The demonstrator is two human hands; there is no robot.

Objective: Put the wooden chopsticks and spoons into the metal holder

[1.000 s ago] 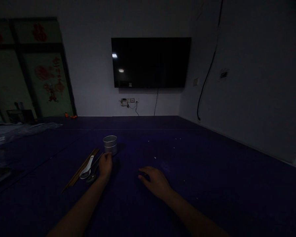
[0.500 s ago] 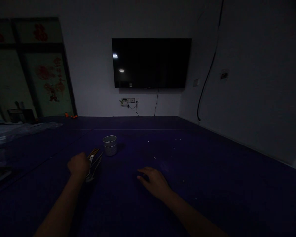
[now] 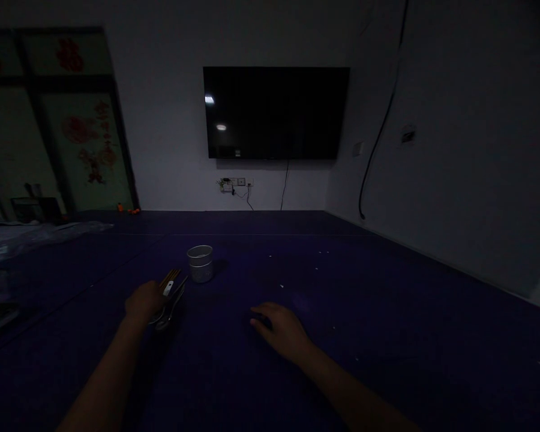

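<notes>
Left hand (image 3: 144, 301) nearer; chopsticks (image 3: 171, 275) project toward its 1–2 o'clock, long axis likewise. Its fingers' grip: cannot tell. Right hand (image 3: 282, 331): fingers parted, unladen.

Left hand (image 3: 143, 302) away from metal cup (image 3: 200, 267), now over chopsticks (image 3: 170, 276) and white spoon (image 3: 168, 288), both partly covered
</notes>
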